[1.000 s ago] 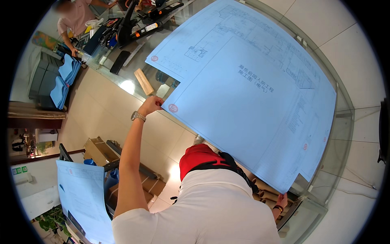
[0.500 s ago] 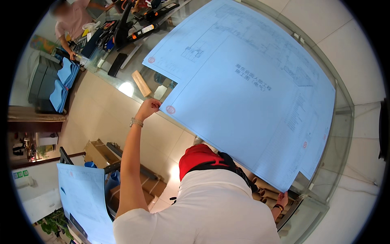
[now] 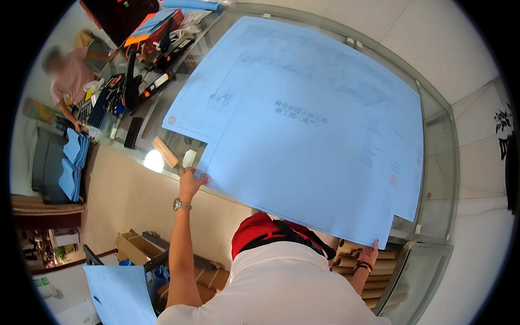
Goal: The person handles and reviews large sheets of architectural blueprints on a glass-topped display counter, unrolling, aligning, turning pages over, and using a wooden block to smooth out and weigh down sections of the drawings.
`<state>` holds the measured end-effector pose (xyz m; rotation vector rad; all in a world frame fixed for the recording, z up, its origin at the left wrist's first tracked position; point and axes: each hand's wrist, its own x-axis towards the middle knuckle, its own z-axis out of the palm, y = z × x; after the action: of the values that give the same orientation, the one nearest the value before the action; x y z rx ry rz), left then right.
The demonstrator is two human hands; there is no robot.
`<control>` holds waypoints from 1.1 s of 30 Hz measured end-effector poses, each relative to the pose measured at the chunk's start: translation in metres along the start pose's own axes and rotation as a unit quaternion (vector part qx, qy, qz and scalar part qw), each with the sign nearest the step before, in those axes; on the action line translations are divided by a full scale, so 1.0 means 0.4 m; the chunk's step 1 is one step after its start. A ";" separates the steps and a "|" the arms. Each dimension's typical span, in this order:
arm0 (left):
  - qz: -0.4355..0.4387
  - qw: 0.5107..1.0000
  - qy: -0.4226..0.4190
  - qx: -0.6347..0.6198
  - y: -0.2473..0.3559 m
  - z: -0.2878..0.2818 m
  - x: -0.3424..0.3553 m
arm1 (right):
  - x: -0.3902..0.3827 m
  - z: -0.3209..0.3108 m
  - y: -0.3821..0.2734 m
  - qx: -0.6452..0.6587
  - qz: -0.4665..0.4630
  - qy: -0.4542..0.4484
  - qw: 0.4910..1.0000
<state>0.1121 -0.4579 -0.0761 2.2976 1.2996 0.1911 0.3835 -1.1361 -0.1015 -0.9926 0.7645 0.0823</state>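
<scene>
Large pale-blue construction drawings (image 3: 281, 157) lie flat on the glass-topped table (image 3: 436, 141), with faint line work and red round stamps near the edges. The top sheet is offset toward me over the sheet below, whose corners show at the far left and at the right. My left hand (image 3: 190, 185), with a metal-band watch on its wrist, pinches the near-left corner, thumb on top beside a stamp. At the near-right corner, my right hand (image 3: 370, 253) grips the sheet's edge between thumb and fingers, which are partly hidden underneath.
A wooden block (image 3: 165, 151), a black phone (image 3: 132, 132) and black-and-orange tools (image 3: 157, 84) lie left on the table. Another person (image 3: 70, 76) stands beyond. Folded blue sheets (image 3: 73, 162) rest on a dark machine. Cardboard tubes (image 3: 379, 268) fill a space under the table.
The whole view has shifted, bringing more of the table's far left side into sight. My left thumb now lies further onto the sheet's corner. Both hands remain at the near corners.
</scene>
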 end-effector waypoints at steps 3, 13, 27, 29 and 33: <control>-0.013 0.998 -0.044 -0.045 -0.017 -0.006 0.025 | -0.001 0.005 0.011 -0.023 -0.029 0.015 0.999; 0.040 0.998 0.044 0.021 0.178 0.012 -0.184 | -0.054 0.071 -0.096 -0.046 -0.088 0.026 0.995; -0.304 0.673 -0.365 -0.567 0.300 0.187 -0.366 | -0.198 0.234 -0.244 -0.003 -0.067 -0.080 0.994; -0.310 0.621 -0.420 -0.585 0.287 0.180 -0.363 | -0.182 0.210 -0.244 0.003 -0.067 -0.096 0.993; -0.314 0.664 -0.355 -0.578 0.272 0.189 -0.390 | -0.108 0.140 -0.236 -0.008 -0.051 -0.037 0.998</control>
<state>0.1384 -0.6609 -0.0719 0.6182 0.9574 -0.1143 0.4191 -1.1341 0.0111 -1.0358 0.6467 0.0367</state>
